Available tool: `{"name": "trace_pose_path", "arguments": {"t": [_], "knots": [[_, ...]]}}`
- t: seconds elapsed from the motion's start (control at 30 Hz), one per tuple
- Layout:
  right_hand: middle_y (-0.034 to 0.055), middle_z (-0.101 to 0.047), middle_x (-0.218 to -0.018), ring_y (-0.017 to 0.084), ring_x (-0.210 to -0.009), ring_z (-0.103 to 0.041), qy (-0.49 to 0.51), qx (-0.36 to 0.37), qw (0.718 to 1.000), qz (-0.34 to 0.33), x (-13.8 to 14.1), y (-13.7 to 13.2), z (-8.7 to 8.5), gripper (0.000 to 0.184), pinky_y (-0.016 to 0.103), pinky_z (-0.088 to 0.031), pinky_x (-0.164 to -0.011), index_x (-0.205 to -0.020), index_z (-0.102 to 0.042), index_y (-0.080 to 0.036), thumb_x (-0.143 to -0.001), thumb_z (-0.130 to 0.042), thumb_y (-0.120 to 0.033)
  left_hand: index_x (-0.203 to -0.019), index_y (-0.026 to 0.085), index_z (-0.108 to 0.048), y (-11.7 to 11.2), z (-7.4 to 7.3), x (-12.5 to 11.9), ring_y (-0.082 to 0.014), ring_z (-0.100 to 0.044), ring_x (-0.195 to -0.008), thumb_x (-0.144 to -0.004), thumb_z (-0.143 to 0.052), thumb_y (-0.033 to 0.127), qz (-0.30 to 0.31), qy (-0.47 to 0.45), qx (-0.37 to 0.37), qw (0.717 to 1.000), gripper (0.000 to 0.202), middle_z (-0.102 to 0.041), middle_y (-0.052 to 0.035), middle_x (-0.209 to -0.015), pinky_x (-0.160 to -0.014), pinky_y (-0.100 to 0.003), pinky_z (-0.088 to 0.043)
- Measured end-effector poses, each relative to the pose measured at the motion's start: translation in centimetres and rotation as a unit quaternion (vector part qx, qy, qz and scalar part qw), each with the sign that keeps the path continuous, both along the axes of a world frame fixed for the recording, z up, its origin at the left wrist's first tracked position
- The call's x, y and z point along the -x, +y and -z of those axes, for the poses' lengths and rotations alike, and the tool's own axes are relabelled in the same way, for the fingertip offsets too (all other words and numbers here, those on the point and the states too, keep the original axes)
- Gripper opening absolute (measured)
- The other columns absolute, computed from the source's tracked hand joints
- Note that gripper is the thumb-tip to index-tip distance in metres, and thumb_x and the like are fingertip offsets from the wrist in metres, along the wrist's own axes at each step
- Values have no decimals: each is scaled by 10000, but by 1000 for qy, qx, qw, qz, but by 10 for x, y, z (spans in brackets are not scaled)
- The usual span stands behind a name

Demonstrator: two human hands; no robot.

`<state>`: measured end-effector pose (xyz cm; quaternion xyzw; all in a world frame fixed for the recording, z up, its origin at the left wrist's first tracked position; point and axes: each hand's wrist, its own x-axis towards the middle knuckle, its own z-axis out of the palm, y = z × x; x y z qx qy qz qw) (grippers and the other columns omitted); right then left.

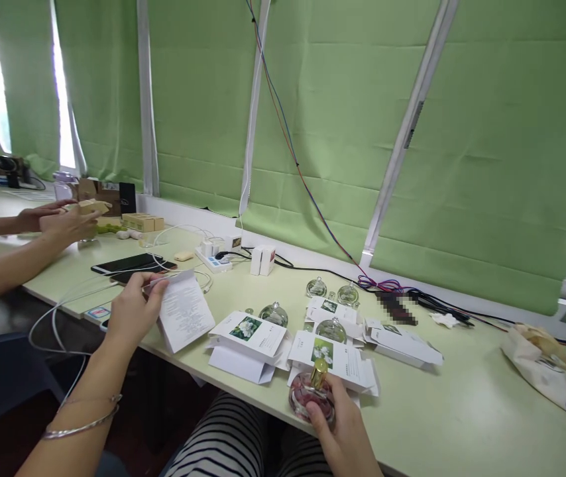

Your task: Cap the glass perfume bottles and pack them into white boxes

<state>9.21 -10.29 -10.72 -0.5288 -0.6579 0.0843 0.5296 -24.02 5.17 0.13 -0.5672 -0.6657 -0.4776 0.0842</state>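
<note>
My left hand (pixel 136 308) pinches the top left corner of a white box (pixel 186 311), whose printed side faces me. A round glass perfume bottle (pixel 307 395) with pinkish contents and a gold cap is gripped in my right hand (pixel 340 424) at the table's front edge. Just behind it lies a flattened white carton (pixel 333 361) with a flower picture. Another flower-printed carton (pixel 250 334) lies open between my hands. Round clear glass bottles (pixel 274 314) stand behind the cartons, one of them (pixel 331 330) partly covered by the nearest carton.
A co-worker's hands (pixel 71 222) hold a yellowish item at the far left. Phones (pixel 128 264), white cables and a power strip (pixel 213 260) lie at left centre. Small white boxes (pixel 262 260) stand near the wall. A cloth bag (pixel 536 361) lies at right; cables run along the back.
</note>
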Motion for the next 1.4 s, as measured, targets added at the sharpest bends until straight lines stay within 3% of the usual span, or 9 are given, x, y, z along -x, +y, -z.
{"name": "trace_pose_path", "arguments": {"t": [0.2,0.4,0.6,0.73,0.87,0.97,1.13,1.27,1.4], "knots": [[89,-675,-1039,234,-937,-639,-1,7,1000,25,0,-1,2,378,314,-502,-820,-1136,-536,-190,-857,-460,-434,-878,185,-505,-5,1,-9,-199,-540,-1045,-850,-424,347,174,89,-98,976,183,-601,-56,-1090,-885,-325,-446],[83,-679,-1026,232,-927,-646,-6,-9,1000,29,1,-1,0,393,305,-516,-792,-1137,-547,-199,-860,-445,-458,-792,165,-543,-11,14,-5,-267,-452,-1184,-812,-509,438,213,-16,-90,973,275,-355,-105,-1332,-727,-300,-548],[86,-679,-1033,231,-926,-644,-4,-6,1000,26,2,-1,-1,392,304,-514,-791,-1142,-545,-194,-859,-453,-450,-808,162,-573,-12,10,-7,-271,-465,-1174,-797,-527,426,176,-32,-71,981,268,-400,-96,-1304,-591,-283,-583],[84,-684,-1010,228,-895,-651,17,-9,1000,8,1,-2,1,386,299,-517,-765,-1131,-544,-196,-857,-459,-455,-785,155,-565,-23,0,-13,-253,-502,-1149,-789,-578,389,106,-62,-212,970,235,-471,-97,-1263,-638,-311,-585],[92,-692,-924,229,-841,-659,79,-29,996,14,-2,-5,1,373,315,-526,-744,-1073,-543,-182,-839,-495,-468,-714,166,-537,-52,-13,-37,-258,-489,-1184,-780,-621,290,110,-66,-383,915,164,-535,-79,-1227,-875,-413,-506],[89,-697,-886,218,-794,-672,170,-38,985,18,-1,-7,-1,361,320,-545,-710,-1041,-525,-175,-834,-517,-471,-739,200,-539,-75,-12,-72,-238,-485,-1190,-771,-623,183,207,-50,-412,886,91,-525,-22,-1259,-1014,-483,-376],[139,-669,-1012,235,-872,-675,314,-81,946,0,-5,-4,-6,390,390,-556,-757,-1143,-415,-174,-876,-467,-453,-828,229,-576,-97,14,-137,-207,-500,-1157,-853,-505,138,478,-2,-302,825,118,-443,-57,-1309,-816,-320,-524],[148,-634,-1056,248,-901,-658,348,-183,919,29,-25,-8,-18,342,425,-543,-773,-1158,-423,-189,-889,-463,-397,-882,208,-546,-100,37,-166,-190,-556,-1074,-857,-464,86,528,21,-266,806,150,-484,-112,-1255,-815,-291,-518],[58,-649,-1006,218,-870,-653,354,-248,901,37,-37,-30,-46,351,377,-533,-759,-1121,-523,-235,-805,-623,-350,-942,194,-496,-100,54,-172,-217,-494,-1174,-825,-435,20,562,28,-239,791,219,-473,-145,-1274,-895,-328,-477]]}}
